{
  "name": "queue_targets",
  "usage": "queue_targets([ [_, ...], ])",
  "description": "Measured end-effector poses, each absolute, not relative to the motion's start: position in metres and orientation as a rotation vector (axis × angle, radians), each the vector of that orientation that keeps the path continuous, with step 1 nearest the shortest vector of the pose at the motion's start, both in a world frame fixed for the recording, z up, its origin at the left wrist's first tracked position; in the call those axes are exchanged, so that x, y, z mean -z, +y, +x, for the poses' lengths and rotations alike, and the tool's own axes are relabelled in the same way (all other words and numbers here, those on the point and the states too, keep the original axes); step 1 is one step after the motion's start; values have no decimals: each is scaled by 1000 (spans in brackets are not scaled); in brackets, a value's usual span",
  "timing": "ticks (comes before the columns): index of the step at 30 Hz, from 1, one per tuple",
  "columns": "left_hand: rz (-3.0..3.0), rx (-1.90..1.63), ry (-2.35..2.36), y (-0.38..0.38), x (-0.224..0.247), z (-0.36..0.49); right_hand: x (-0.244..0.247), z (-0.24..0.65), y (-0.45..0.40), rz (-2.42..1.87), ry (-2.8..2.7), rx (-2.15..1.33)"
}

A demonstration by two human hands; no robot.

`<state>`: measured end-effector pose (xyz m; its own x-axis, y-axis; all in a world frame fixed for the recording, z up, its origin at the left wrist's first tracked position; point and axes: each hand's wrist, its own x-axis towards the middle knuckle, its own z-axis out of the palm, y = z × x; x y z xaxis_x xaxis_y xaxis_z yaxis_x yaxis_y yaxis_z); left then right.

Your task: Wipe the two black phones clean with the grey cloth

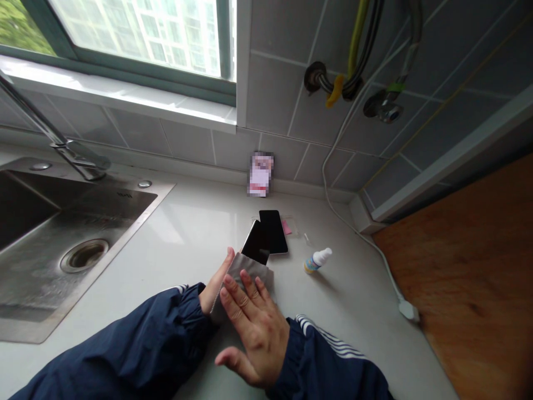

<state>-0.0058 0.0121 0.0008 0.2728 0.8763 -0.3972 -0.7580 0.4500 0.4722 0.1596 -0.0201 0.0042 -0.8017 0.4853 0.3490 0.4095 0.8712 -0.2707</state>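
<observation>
A dark-screened smartphone [255, 243] is held tilted above the counter, its lower part covered by a grey cleaning cloth [241, 268]. My left hand [217, 282] is around the phone from the left and below; its thumb shows along the edge and its other fingers are hidden. On top of the cloth lies my right hand [256, 328], flat, with its fingers spread and the thumb out to the left. Just beyond, a second black-screened phone [273, 230] lies on the counter, partly over a clear case [296, 226]. A small white-capped spray bottle [317, 260] stands to the right.
At the left is a steel sink [125, 233] with a chrome faucet [77, 158]. A phone with a blurred lit screen [260, 175] leans on the tiled wall. A white cable [353, 225] runs down to a plug [408, 311] beside a wooden panel [470, 250].
</observation>
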Motion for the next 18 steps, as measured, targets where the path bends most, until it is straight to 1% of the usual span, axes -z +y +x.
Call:
queue_targets([
  [4,202,-1322,785,13,-12,0,-4,160,-18,-759,-2598,-259],
  [8,103,-1477,903,12,-26,0,-10,161,-17,-715,-2609,-259],
  [13,105,-1251,846,11,-27,1,-14,160,-19,-626,-2651,-254],
  [18,166,-1216,854,9,-28,2,-10,157,-22,-675,-2632,-258],
])
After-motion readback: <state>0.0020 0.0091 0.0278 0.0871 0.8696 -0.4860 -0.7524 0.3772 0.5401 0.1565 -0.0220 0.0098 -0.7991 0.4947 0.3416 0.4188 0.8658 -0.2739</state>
